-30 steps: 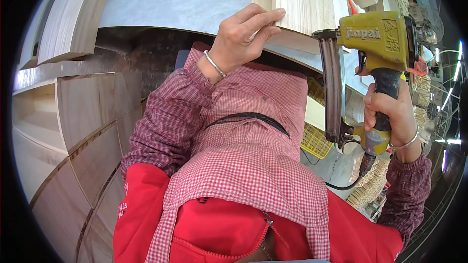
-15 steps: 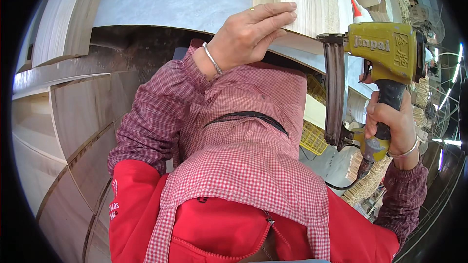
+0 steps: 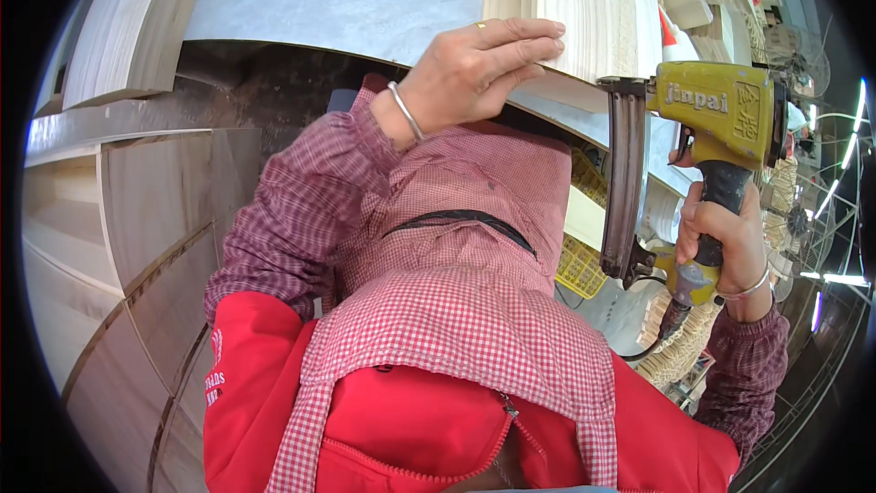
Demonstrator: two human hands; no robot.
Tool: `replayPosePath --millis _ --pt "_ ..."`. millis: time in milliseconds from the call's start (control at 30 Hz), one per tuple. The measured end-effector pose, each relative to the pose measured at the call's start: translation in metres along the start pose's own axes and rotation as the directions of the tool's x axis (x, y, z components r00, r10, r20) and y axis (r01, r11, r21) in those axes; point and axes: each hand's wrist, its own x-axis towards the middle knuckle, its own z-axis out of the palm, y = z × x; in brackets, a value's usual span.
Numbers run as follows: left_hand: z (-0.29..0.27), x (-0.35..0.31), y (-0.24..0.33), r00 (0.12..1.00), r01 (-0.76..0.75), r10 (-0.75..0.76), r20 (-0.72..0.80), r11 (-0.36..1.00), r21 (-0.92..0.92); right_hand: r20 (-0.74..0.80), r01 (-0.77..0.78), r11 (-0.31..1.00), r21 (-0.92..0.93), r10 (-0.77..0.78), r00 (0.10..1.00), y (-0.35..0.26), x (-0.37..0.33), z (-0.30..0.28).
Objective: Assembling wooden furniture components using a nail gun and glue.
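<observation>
My right hand [image 3: 730, 237] is wrapped round the dark grip of a yellow pneumatic nail gun [image 3: 716, 110], which hangs at the right with its long dark magazine pointing down. The gun's nose is near the front edge of some pale wooden boards [image 3: 598, 9] on the worktable, without visible contact. My left hand [image 3: 479, 68] is open, fingers stretched out with the tips on or right at the boards' near left edge. Part of the boards runs out of the picture at the top.
A grey-white tabletop [image 3: 338, 0] spreads behind my left hand. More boards [image 3: 137, 18] stand at the far left, above wooden boxes [image 3: 155, 192]. A red-tipped white bottle [image 3: 671, 32] stands beyond the gun. Below the table is a yellow plastic crate [image 3: 581, 267].
The nail gun and my right hand have sunk slightly and shifted a little left. My left hand has shifted slightly right and down in the picture, along with the boards.
</observation>
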Motion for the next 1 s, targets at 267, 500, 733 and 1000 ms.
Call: replayPosePath --millis 267,500,733,1000 --pt "-0.011 0.006 -0.017 0.999 -0.041 0.040 0.031 0.999 0.021 -0.029 0.013 1.000 0.025 -0.012 1.000 0.002 -0.002 0.001" --pt "-0.013 0.011 -0.027 0.993 -0.106 0.101 0.065 0.991 0.077 -0.023 0.028 0.999 0.018 -0.028 0.999 0.005 -0.001 0.000" --pt "-0.004 0.010 -0.031 0.988 -0.156 0.154 0.029 0.985 0.074 -0.036 0.032 0.999 0.007 -0.032 0.999 0.003 -0.002 -0.001" --pt "0.002 0.005 -0.030 0.986 -0.166 0.167 -0.003 0.984 0.069 -0.061 0.023 0.999 -0.035 -0.025 0.998 -0.003 -0.004 0.005"
